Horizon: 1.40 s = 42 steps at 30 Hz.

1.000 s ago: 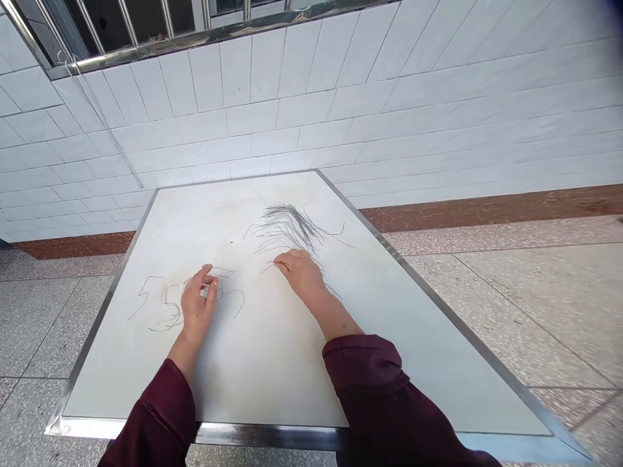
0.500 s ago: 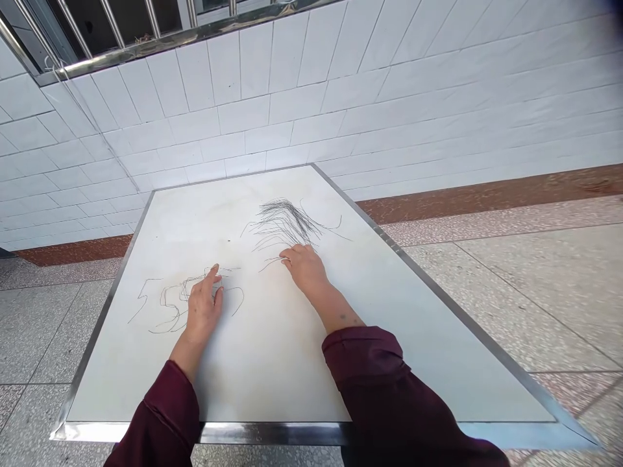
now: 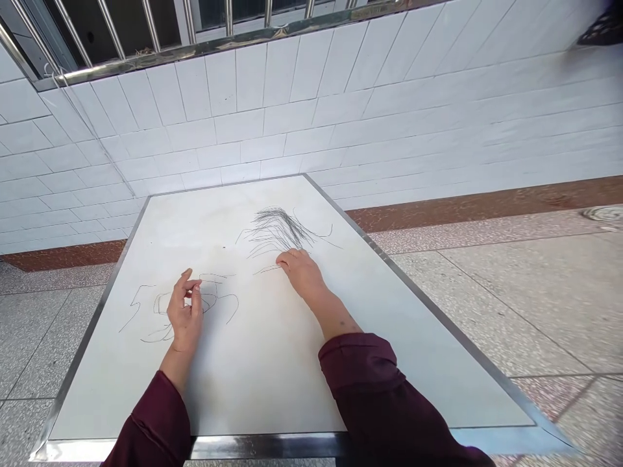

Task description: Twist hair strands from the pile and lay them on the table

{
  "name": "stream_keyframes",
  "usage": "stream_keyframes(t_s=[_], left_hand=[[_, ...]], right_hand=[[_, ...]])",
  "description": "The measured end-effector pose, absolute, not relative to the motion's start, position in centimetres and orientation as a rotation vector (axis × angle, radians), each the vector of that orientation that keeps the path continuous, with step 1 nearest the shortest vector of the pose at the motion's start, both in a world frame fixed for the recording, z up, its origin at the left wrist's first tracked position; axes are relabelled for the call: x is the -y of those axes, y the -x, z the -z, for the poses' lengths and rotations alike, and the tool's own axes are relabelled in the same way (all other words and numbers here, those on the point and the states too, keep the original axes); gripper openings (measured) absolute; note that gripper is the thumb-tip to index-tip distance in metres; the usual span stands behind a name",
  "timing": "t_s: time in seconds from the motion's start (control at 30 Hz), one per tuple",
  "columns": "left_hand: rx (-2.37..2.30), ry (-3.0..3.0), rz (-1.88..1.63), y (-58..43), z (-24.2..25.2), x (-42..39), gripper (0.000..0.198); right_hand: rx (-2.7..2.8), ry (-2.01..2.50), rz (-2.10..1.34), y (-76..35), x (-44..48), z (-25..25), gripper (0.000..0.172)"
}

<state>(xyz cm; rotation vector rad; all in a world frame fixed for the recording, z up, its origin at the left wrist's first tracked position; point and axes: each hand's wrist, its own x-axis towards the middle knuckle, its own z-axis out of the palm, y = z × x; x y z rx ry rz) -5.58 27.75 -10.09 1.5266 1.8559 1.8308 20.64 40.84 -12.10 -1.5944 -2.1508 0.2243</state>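
Observation:
A bundle of fine black hair strands lies fanned out on the white tabletop. My right hand rests at the near edge of this bundle, its fingertips pinched down on hair strands, a few thin ends showing left of them. Above a looser scatter of long single hairs on the left hovers my left hand. Its thumb and a finger meet in a pinch while the index finger points up and away. Whatever is between those tips is too small to make out.
Metal trim borders the table. Behind it rises a white tiled wall with a barred window at upper left. Speckled floor tiles lie to the right, and a dark object shows at the top right corner.
My left hand has shifted left and lifted slightly, its thumb and finger coming together in a pinch. My right hand stays nearly in place by the bundle. The whole view has shifted slightly.

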Motion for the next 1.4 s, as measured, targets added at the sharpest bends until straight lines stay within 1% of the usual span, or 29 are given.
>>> stream_keyframes(t_s=[0.17,0.37,0.57,0.87,1.03,1.1,1.27,1.4], left_hand=[[-1.867,-1.456,-1.901,5.9,9.9,-27.8,0.037],[-1.862,-1.446,-1.910,5.9,10.0,-27.9,0.037],[-1.875,-1.406,-1.873,5.6,9.6,-27.7,0.038],[-1.860,-1.399,-1.864,6.0,9.8,-27.8,0.039],[-1.856,-1.364,-1.849,5.9,9.6,-27.7,0.038],[-1.846,-1.368,-1.856,5.8,9.7,-27.7,0.038],[-1.806,-1.363,-1.859,6.0,10.1,-28.1,0.039],[-1.599,-1.307,-1.801,5.9,9.7,-27.9,0.040]], right_hand=[[2.129,1.614,-0.215,-21.9,-40.9,11.8,0.025],[2.203,1.584,-0.256,-22.2,-41.1,12.3,0.014],[2.241,1.547,-0.326,-21.9,-40.7,12.0,0.021],[2.148,1.520,-0.621,-21.5,-39.7,9.5,0.016],[1.918,1.262,-1.024,-20.6,-39.2,8.7,0.018],[1.840,1.175,-1.128,-19.9,-38.9,8.5,0.021],[1.886,1.095,-1.128,-18.2,-37.7,7.7,0.018],[1.974,1.003,-1.146,-16.6,-35.9,6.7,0.021]])
